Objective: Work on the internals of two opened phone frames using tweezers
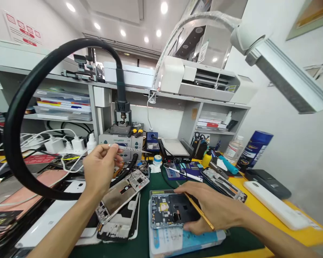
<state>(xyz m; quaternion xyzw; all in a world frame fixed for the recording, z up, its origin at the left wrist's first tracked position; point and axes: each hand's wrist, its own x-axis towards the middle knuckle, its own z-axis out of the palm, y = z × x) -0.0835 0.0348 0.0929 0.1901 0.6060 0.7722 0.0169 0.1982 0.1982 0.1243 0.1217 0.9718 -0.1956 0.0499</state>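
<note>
My left hand (101, 166) is raised at left of centre. Its thumb and finger pinch silver tweezers (131, 148), whose thin tips point right. My right hand (204, 206) lies over the right part of an opened phone (163, 211) with its dark inside facing up, thumb at the near edge and fingers at the far edge. A slim gold-handled tool (201, 211) is tucked between those fingers, slanting across the hand. Beneath the phone is a blue-and-white box (188, 240). A bare phone frame (123, 197) lies tilted below my left hand.
A thick black hose (13, 104) loops up on the left. Phones and white chargers (55, 145) crowd that side. Behind stand a grey soldering station (109, 139), a small round tub (157, 158) and a heating plate (174, 148). A blue spray can (255, 150) and white phone-like slab (276, 204) are right.
</note>
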